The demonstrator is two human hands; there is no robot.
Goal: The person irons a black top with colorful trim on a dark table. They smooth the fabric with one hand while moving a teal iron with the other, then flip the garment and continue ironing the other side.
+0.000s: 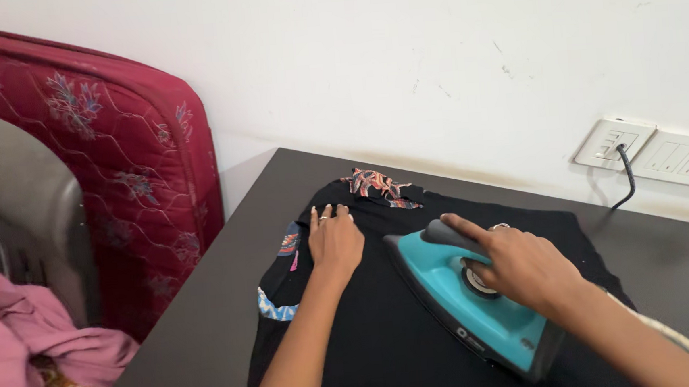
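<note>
A black garment (386, 328) with patterned trim at its neck and sleeve lies spread on a dark table (201, 341). My left hand (334, 236) rests flat on the cloth near the neck, fingers together and pointing away from me. My right hand (519, 264) grips the dark handle of a teal electric iron (465, 306), which sits sole down on the garment with its tip pointing towards the far left.
A wall socket (616, 144) with a black plug and cord is at the right, beside a white switch panel (686, 160). A red quilted mattress (132, 160) leans on the wall at left. Pink clothes (24, 353) lie on a grey chair.
</note>
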